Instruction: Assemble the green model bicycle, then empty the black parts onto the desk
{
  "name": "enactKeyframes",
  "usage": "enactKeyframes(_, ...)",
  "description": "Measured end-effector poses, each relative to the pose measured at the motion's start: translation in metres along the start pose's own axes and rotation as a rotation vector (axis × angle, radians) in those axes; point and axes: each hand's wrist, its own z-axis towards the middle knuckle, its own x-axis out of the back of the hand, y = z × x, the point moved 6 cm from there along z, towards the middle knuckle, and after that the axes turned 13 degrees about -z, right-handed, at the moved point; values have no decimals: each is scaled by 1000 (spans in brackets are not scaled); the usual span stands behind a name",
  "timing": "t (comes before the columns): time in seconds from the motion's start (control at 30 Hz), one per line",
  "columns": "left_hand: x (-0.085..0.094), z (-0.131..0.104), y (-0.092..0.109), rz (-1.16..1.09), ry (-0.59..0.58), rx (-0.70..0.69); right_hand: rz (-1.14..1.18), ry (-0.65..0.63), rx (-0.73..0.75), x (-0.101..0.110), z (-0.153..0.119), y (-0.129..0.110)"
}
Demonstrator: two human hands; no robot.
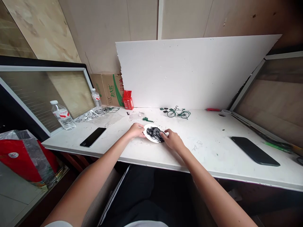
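Note:
A small white plate (147, 136) heaped with thin black plastic-looking pieces (155, 133) is in front of me at the table's middle. My left hand (137, 130) pinches its left rim, thumb on top and fingers along the edge. At the right rim, my right hand (173, 138) is closed, its thumb over the plate beside the black pieces; part of its grip is hidden. Just behind the plate lies a small dark green part (148, 119). Farther back stands a green model bicycle (178, 113), with small dark green pieces (165, 109) to its left.
On the left are a black phone (93, 137), two water bottles (62, 116), clear plastic wrapping with black part frames (99, 113), a cardboard box (109, 90) and a red box (128, 100). Another dark phone (254, 150) lies right. A white board (189, 72) stands behind.

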Motion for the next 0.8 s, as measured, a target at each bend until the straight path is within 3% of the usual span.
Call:
enactKeyframes(0.1, 0, 5, 2, 31, 102, -31, -49, 37, -17, 1, -2, 0)
enactKeyframes(0.43, 0, 3, 47, 218, 115, -124, -61, 85, -41, 0, -3, 6)
enactKeyframes(0.57, 13, -4, 61, 296, 148, -129, -30, 107, -67, 1, -3, 9)
enactKeyframes(0.8, 48, -14, 66, 328, 258, -72, 45, 118, -120, 0, -1, 17)
